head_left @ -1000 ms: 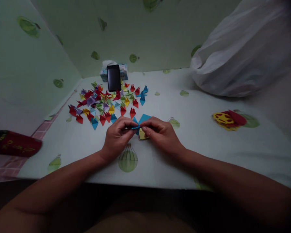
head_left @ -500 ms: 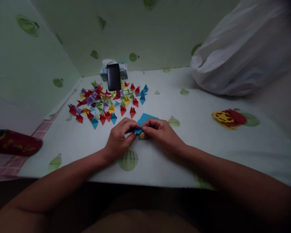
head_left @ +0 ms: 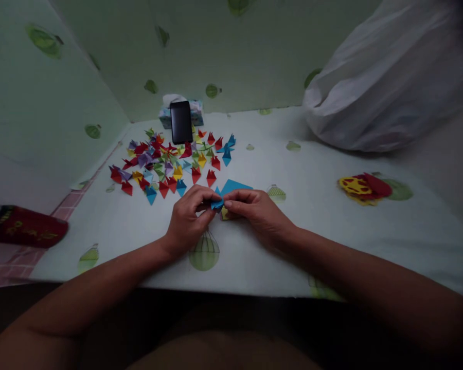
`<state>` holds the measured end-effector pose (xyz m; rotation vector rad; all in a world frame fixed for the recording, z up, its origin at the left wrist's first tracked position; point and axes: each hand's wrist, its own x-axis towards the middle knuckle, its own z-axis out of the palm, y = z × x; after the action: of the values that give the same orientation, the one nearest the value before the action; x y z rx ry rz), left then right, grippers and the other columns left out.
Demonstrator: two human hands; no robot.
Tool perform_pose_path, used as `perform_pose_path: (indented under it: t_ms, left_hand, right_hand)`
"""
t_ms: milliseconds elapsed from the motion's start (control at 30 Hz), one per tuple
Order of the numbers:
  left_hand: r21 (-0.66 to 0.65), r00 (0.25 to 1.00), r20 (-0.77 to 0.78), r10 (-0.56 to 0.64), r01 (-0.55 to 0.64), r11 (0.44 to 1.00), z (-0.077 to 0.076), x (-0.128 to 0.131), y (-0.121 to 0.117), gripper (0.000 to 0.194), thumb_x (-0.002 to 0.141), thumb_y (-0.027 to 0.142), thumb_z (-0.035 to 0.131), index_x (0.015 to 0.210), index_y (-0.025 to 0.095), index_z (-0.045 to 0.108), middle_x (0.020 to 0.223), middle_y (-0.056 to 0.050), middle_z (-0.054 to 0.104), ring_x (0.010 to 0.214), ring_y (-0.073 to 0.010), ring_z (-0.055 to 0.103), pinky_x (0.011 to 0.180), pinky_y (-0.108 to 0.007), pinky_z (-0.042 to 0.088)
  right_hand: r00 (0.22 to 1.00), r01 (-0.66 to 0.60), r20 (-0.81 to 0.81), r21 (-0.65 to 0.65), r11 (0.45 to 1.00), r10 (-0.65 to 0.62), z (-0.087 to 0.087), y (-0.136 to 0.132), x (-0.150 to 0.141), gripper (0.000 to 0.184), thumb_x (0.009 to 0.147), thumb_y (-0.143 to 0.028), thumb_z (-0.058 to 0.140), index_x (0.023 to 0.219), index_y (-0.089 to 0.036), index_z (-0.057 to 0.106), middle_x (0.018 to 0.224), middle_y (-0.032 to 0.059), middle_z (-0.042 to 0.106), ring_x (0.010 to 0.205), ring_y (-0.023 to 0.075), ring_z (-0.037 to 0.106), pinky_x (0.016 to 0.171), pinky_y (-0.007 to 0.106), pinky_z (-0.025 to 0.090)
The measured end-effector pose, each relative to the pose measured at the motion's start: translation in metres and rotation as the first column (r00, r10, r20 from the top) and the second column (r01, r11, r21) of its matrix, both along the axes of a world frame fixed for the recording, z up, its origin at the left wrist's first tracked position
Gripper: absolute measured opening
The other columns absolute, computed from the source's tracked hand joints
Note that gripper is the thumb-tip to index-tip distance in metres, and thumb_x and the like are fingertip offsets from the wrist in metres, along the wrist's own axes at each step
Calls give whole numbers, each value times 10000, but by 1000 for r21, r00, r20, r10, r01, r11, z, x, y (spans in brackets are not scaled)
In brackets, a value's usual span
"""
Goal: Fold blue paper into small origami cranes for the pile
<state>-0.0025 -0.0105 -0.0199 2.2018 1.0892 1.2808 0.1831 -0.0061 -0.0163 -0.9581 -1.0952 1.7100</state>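
Between my two hands is a small blue folded paper (head_left: 216,204), its details too small to make out. My left hand (head_left: 189,213) pinches it from the left between thumb and fingers. From the right, the thumb and forefinger of my right hand (head_left: 256,210) close on its other edge. Just behind the fingers lies flat blue paper (head_left: 235,187), partly covered by them. A small yellowish piece (head_left: 226,213) shows on the table beneath the right fingertips. Beyond my left hand spread many folded paper cranes (head_left: 165,159) in red, blue, yellow, green and purple.
A dark phone (head_left: 181,122) leans on a tissue box (head_left: 197,110) behind the cranes. A red can (head_left: 25,226) is at the left. On the right are red and yellow cut-out pieces (head_left: 364,187) and a large white plastic bag (head_left: 378,97).
The blue folded paper has turned slightly between my fingertips, and a pointed part now shows above it. Both hands stay in nearly the same place.
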Motion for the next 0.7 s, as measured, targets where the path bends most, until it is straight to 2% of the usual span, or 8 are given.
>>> perform_pose_path:
  t_ms: [133, 233, 333, 433, 567, 700]
  left_hand:
    - [13, 1000, 3, 28, -28, 1000, 1, 0, 0, 230, 830, 6, 674, 969, 189, 674, 958, -31, 654, 864, -136, 638, 706, -223, 552]
    - [3, 999, 9, 46, -46, 999, 0, -1, 0, 235, 830, 8, 675, 978, 190, 679, 964, -34, 656, 873, -137, 641, 726, -232, 557]
    - [-32, 998, 48, 51, -50, 998, -1, -1, 0, 220, 836, 24, 677, 976, 192, 683, 960, -34, 654, 852, -133, 640, 697, -224, 555]
    - [-71, 996, 79, 51, -45, 996, -2, -1, 1, 209, 839, 40, 677, 976, 197, 688, 960, -36, 653, 855, -139, 643, 690, -231, 558]
    - [-107, 995, 95, 31, -21, 994, -2, -2, 0, 221, 839, 54, 680, 1002, 202, 691, 982, -48, 655, 892, -153, 646, 711, -250, 558]
    - [-102, 997, 69, 26, -19, 995, -1, -2, 1, 208, 833, 49, 680, 980, 196, 688, 965, -47, 662, 889, -158, 645, 720, -262, 551]
  right_hand:
    - [999, 34, 27, 69, 997, -36, -3, -2, -1, 147, 726, -323, 809, 804, -201, 780, 733, -9, 676, 704, 131, 591, 732, 307, 458]
    - [990, 54, 117, 244, 968, -85, -5, -3, 1, 85, 779, -295, 761, 813, -229, 803, 789, 0, 669, 760, 142, 599, 755, 316, 476]
    - [970, 50, 196, 406, 913, -140, -6, -3, 2, 91, 822, -274, 721, 821, -250, 808, 797, 8, 668, 789, 159, 616, 761, 327, 503]
    - [948, 32, 248, 548, 836, -199, -8, -2, 3, 120, 858, -240, 690, 860, -256, 809, 783, 12, 678, 774, 164, 633, 753, 334, 520]
    - [913, 20, 272, 716, 698, -304, -8, -2, 2, 144, 888, -184, 671, 913, -234, 804, 794, 27, 680, 771, 168, 652, 721, 322, 523]
    - [890, -34, 285, 819, 572, -355, -7, -3, 2, 152, 900, -142, 665, 948, -210, 792, 859, 50, 683, 793, 165, 663, 716, 308, 533]
